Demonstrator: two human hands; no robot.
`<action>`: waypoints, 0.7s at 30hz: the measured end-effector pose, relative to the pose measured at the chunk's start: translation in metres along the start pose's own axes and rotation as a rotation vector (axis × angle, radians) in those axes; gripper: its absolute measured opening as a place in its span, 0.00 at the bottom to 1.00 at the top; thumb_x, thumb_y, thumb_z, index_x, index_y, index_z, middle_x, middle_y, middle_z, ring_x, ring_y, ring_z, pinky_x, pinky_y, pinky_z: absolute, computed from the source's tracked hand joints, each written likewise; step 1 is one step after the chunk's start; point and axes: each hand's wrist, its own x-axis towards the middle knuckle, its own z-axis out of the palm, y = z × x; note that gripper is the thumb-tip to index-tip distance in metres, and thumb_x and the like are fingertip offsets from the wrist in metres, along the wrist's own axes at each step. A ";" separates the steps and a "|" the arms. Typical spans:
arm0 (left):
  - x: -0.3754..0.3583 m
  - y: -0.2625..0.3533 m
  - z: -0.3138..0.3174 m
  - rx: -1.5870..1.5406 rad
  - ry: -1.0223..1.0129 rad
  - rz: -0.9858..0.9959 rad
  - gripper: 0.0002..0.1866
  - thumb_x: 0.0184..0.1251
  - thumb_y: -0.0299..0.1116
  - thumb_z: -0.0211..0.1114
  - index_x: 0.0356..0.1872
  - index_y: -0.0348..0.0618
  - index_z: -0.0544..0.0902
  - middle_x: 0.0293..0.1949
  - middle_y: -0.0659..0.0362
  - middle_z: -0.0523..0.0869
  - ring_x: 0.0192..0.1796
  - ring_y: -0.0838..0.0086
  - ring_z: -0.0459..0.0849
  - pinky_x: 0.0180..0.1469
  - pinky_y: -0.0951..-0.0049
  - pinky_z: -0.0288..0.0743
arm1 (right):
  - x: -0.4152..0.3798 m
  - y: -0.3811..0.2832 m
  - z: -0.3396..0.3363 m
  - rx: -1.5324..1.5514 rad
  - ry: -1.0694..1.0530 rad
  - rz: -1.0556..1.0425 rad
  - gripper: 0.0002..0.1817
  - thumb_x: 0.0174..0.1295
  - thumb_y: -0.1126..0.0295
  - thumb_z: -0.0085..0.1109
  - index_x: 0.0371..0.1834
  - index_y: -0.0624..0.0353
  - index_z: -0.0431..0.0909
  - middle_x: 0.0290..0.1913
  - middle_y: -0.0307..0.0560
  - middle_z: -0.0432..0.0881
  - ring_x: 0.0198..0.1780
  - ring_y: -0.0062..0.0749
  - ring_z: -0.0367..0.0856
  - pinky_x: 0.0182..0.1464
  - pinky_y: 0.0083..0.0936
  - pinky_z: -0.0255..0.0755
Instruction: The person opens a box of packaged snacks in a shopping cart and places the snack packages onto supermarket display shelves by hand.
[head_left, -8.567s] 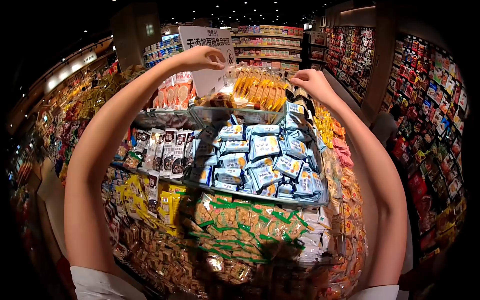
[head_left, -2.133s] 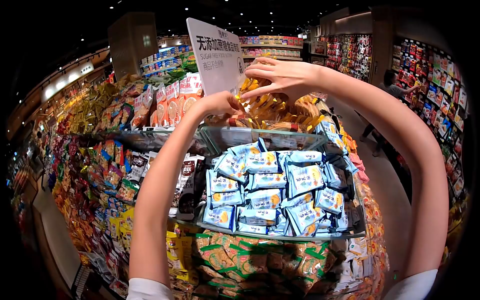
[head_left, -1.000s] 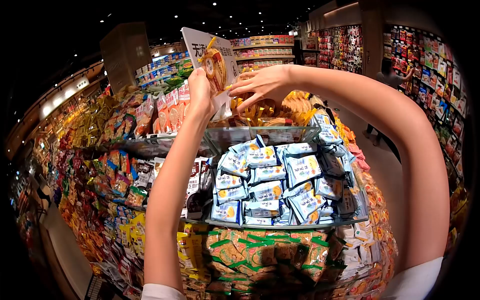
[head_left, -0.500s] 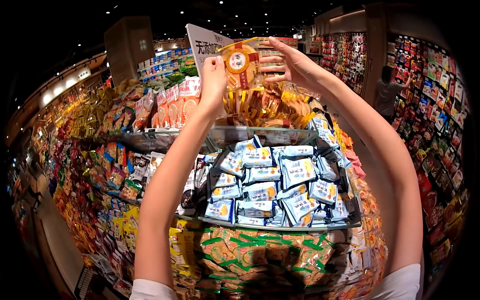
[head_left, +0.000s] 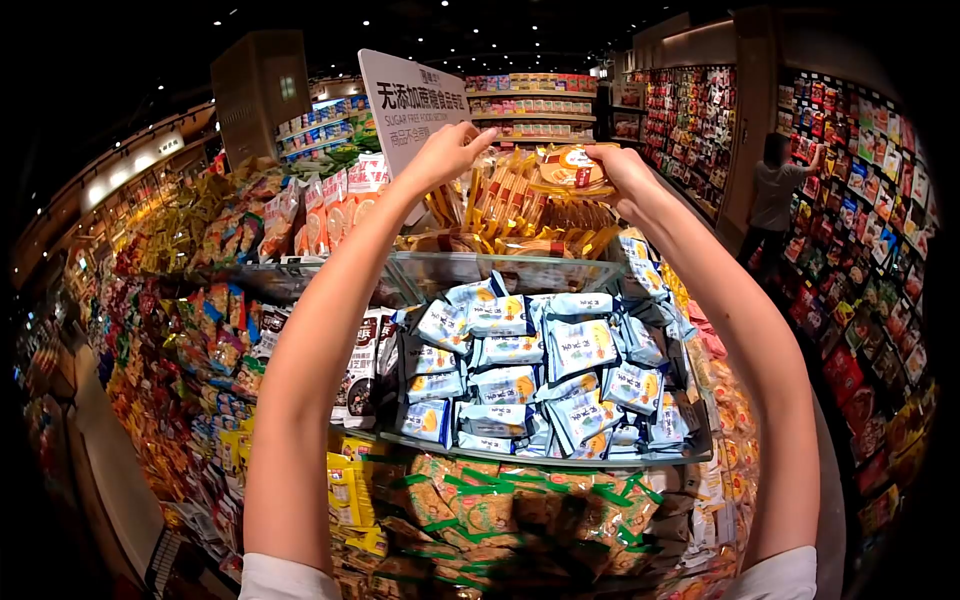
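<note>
My right hand [head_left: 628,178] grips the edge of a clear packet of round biscuits [head_left: 568,168] with a yellow border and a red-and-white label, tilted over the upper bin. My left hand [head_left: 452,155] is in front of the white sign, fingers stretched to the right and nothing seen in them. Beneath both hands, similar yellow-edged biscuit packets [head_left: 510,200] stand in rows behind a glass divider [head_left: 500,272]. Nearer to me, a lower bin holds light blue wrapped snacks [head_left: 500,385].
A white sign [head_left: 400,105] rises behind my left hand. Orange-and-white packets [head_left: 335,200] stand left of the bin, and green-edged packets [head_left: 480,510] lie below. On the right, a person [head_left: 775,190] stands by a wall of hanging packets [head_left: 870,190].
The biscuit packet has passed from my left hand to my right, moving right and down and tipping flatter. My left hand has let go and sits slightly lower and further right.
</note>
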 end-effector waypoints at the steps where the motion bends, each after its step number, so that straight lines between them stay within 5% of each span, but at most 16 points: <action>1: -0.003 0.010 -0.001 -0.156 -0.161 -0.062 0.28 0.61 0.52 0.52 0.49 0.36 0.72 0.48 0.46 0.75 0.52 0.59 0.74 0.50 0.64 0.68 | 0.003 0.004 0.000 0.031 -0.047 0.044 0.14 0.62 0.67 0.43 0.43 0.68 0.68 0.38 0.49 0.77 0.35 0.29 0.80 0.35 0.31 0.78; 6: 0.000 -0.003 0.030 -0.250 -0.371 0.085 0.23 0.63 0.41 0.52 0.60 0.57 0.63 0.47 0.57 0.76 0.46 0.75 0.74 0.46 0.77 0.67 | 0.021 0.017 0.012 0.085 -0.088 0.032 0.15 0.65 0.68 0.36 0.45 0.70 0.64 0.39 0.52 0.76 0.34 0.30 0.80 0.33 0.29 0.79; 10: 0.009 -0.008 0.040 -0.222 -0.336 0.008 0.24 0.63 0.33 0.49 0.61 0.52 0.60 0.42 0.58 0.77 0.36 0.81 0.72 0.38 0.81 0.68 | 0.039 0.022 0.024 0.100 -0.093 0.066 0.15 0.65 0.69 0.33 0.46 0.71 0.62 0.41 0.53 0.74 0.34 0.31 0.80 0.31 0.26 0.80; 11: 0.012 -0.013 0.040 -0.272 -0.328 0.039 0.24 0.60 0.35 0.49 0.60 0.52 0.61 0.46 0.52 0.76 0.44 0.71 0.74 0.47 0.73 0.67 | 0.039 0.021 0.027 0.163 -0.090 0.101 0.15 0.65 0.69 0.32 0.46 0.70 0.62 0.41 0.53 0.74 0.35 0.32 0.80 0.30 0.25 0.80; 17: 0.020 -0.007 0.039 -0.283 -0.378 -0.080 0.24 0.58 0.40 0.50 0.57 0.47 0.64 0.45 0.55 0.76 0.46 0.72 0.73 0.49 0.73 0.66 | 0.018 0.009 0.022 0.225 -0.114 0.151 0.11 0.64 0.71 0.29 0.42 0.67 0.59 0.43 0.52 0.70 0.35 0.35 0.80 0.29 0.24 0.82; 19: 0.029 -0.005 0.041 -0.191 -0.425 -0.050 0.27 0.55 0.45 0.53 0.56 0.46 0.65 0.43 0.56 0.76 0.45 0.73 0.73 0.48 0.72 0.66 | 0.022 0.011 0.013 0.171 -0.018 0.199 0.13 0.63 0.67 0.35 0.44 0.63 0.65 0.38 0.49 0.74 0.28 0.29 0.81 0.09 0.10 0.54; 21: 0.039 -0.006 0.052 -0.152 -0.456 -0.059 0.30 0.53 0.50 0.54 0.56 0.46 0.66 0.44 0.56 0.76 0.46 0.71 0.73 0.49 0.71 0.66 | 0.040 0.019 0.000 0.247 0.021 0.223 0.13 0.63 0.66 0.35 0.44 0.62 0.65 0.37 0.49 0.74 0.28 0.29 0.81 0.09 0.09 0.49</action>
